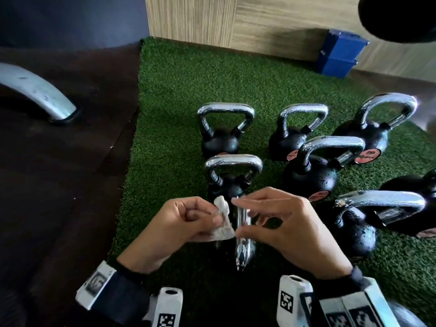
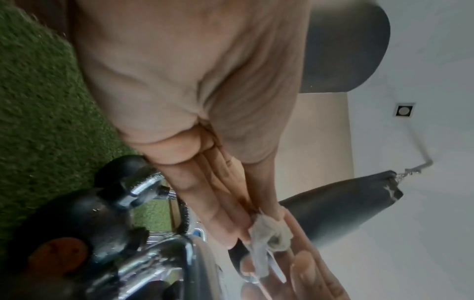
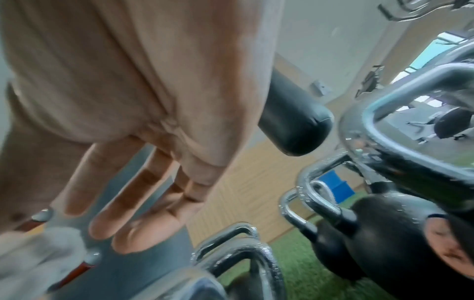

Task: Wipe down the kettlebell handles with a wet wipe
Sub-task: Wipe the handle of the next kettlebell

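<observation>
Kettlebells: black bodies, chrome-silver handles, some with round red-orange labels. Turf mat green; adjoining floor dark brown; wipe white. Boxes blue; wall panel tan with fine vertical streaks.

surface: green turf mat | on it: black chrome-handled kettlebells, standing upright
</observation>
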Demonstrator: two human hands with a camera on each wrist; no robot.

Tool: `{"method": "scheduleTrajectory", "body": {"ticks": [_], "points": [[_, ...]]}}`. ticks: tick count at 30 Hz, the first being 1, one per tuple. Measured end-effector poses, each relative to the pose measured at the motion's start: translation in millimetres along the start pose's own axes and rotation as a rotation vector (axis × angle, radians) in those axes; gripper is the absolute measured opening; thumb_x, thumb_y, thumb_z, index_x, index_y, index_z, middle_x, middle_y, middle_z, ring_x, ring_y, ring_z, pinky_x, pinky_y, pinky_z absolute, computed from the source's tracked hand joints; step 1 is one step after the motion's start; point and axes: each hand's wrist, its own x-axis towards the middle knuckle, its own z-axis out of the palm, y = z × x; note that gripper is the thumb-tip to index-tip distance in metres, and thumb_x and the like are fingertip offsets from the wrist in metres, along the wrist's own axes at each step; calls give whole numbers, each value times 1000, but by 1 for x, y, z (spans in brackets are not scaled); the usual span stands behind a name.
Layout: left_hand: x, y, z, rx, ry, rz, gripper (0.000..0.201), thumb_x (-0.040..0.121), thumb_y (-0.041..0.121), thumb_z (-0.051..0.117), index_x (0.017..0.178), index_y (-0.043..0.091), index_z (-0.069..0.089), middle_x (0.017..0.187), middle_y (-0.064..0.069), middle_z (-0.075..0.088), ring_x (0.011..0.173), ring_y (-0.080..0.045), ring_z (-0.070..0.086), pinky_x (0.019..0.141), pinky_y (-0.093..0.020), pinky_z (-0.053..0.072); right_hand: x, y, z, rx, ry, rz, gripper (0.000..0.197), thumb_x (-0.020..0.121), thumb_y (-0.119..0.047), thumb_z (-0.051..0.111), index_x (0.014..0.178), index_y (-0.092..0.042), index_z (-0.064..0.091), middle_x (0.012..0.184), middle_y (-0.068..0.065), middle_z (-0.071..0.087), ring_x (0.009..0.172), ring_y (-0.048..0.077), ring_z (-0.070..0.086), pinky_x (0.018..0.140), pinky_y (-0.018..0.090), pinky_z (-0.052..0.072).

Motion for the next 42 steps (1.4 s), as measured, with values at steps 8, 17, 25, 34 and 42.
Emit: {"method": "scheduleTrajectory", "body": {"ticks": [8, 17, 25, 34, 42], "points": [[10, 1, 11, -29, 36, 42, 29, 59, 46, 89, 65, 22, 74, 60, 5, 63, 60, -5, 64, 67, -30, 61, 4, 2, 21, 185, 138, 2, 39, 69, -16, 91, 107, -17, 80, 98, -8, 78, 85, 8, 76, 77, 20, 60], [12, -28, -13, 428, -119, 114, 77, 72, 24, 89, 137, 49, 57, 137, 14, 64, 129, -5, 59, 103, -27, 52, -6, 40, -2, 287, 344, 132, 34, 70, -4, 87, 94, -27, 81, 87, -3, 80, 79, 17, 78, 74, 25, 62], [39, -100, 21, 1150, -217, 362, 145, 61, 79, 79, 162, 15, -2, 171, 4, -4, 158, -16, -5, 129, -41, 8, -9, 100, 28, 329, 384, 461, 26, 69, -3, 88, 87, -21, 80, 82, -1, 80, 80, 16, 77, 72, 22, 59], [49, -104, 14, 1056, -167, 540, 122, 70, 66, 81, 160, 11, 20, 163, 8, 26, 150, -5, 25, 122, -19, 21, 3, 105, 45, -18, 328, 433, 32, 76, -18, 84, 93, -43, 76, 79, -28, 74, 76, -11, 69, 75, 15, 54], [42, -92, 13, 1114, -203, 447, 121, 70, 57, 86, 156, -1, 24, 160, -10, 31, 147, -22, 33, 122, -15, 17, 14, 110, 46, 189, 428, 387, 23, 79, -11, 83, 99, -22, 81, 92, -9, 79, 88, 8, 76, 86, 39, 62]]}}
